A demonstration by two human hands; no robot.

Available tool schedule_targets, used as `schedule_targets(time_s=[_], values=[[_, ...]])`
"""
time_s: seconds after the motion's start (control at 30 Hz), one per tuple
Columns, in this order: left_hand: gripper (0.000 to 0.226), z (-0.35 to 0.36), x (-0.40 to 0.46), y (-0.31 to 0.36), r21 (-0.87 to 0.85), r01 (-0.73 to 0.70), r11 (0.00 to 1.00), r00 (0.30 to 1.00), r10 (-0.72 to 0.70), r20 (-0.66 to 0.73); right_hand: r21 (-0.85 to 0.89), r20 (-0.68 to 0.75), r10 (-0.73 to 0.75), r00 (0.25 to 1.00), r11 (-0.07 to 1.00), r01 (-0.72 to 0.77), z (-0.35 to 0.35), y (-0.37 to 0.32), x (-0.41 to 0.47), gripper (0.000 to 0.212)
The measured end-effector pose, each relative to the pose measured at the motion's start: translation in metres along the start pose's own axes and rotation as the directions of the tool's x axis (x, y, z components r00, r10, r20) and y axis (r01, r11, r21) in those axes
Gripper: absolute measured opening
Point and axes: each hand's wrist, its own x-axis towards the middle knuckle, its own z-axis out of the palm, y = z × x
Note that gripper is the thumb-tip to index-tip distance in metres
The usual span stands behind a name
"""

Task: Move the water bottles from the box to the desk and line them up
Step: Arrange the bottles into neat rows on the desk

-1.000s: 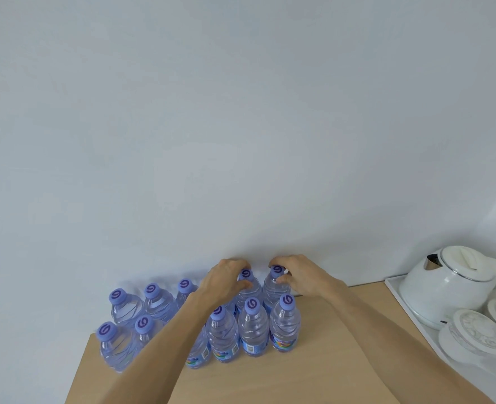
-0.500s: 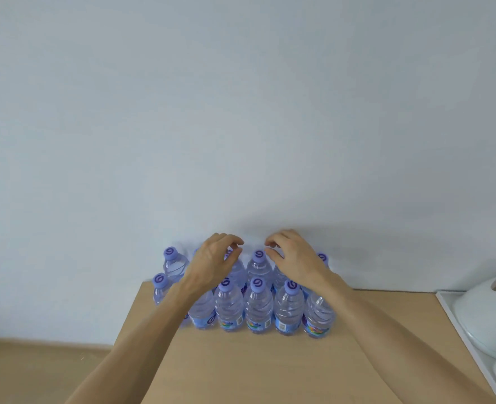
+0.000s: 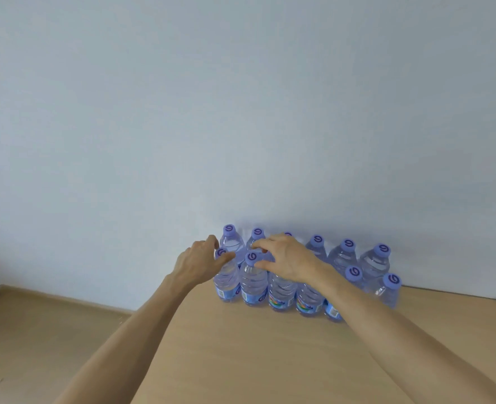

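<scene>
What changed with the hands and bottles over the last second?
Both hands shifted toward the left end of the rows: the left hand now grips the front-left bottle, and the right hand rests over its neighbour. The bottles stayed upright in two rows on the desk.

Both forearms are bare with no sleeves showing, and the left hand (image 3: 197, 265) and right hand (image 3: 289, 258) wear no gloves, rings or watch.

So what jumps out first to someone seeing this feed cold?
The water bottles with purple caps, packed in two rows against the wall at the desk's far edge. Both hands are at the rows' left end: left hand on the end bottle's cap, right hand beside it.
</scene>
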Motion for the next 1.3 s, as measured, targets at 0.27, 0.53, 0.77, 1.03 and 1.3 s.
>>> schedule_targets(time_s=[0.27, 0.53, 0.77, 1.03, 1.3], values=[[0.036, -0.007, 0.016, -0.008, -0.044, -0.249, 0.967, 0.964, 0.252, 0.081, -0.088, 0.025, 0.070, 0.997, 0.994, -0.068, 0.010, -0.021, 0.015, 0.037], [0.032, 0.000, 0.029, -0.023, -0.103, -0.402, 0.910, 0.908, 0.410, 0.081, -0.041, 0.007, 0.198, 0.980, 0.979, -0.198, 0.021, -0.027, 0.014, 0.030], [0.019, -0.002, 0.032, -0.032, -0.166, -0.541, 0.824, 0.814, 0.563, 0.143, -0.038, 0.028, 0.226, 0.974, 0.974, -0.225, 0.021, -0.026, 0.015, 0.033], [0.036, -0.005, 0.028, -0.036, -0.074, -0.401, 0.913, 0.900, 0.408, 0.153, -0.055, 0.059, 0.213, 0.975, 0.976, -0.210, 0.014, -0.024, 0.018, 0.037], [0.014, -0.011, 0.033, -0.039, -0.131, -0.569, 0.812, 0.788, 0.584, 0.193, -0.065, 0.066, 0.187, 0.980, 0.981, -0.183, 0.011, -0.024, 0.016, 0.037]])
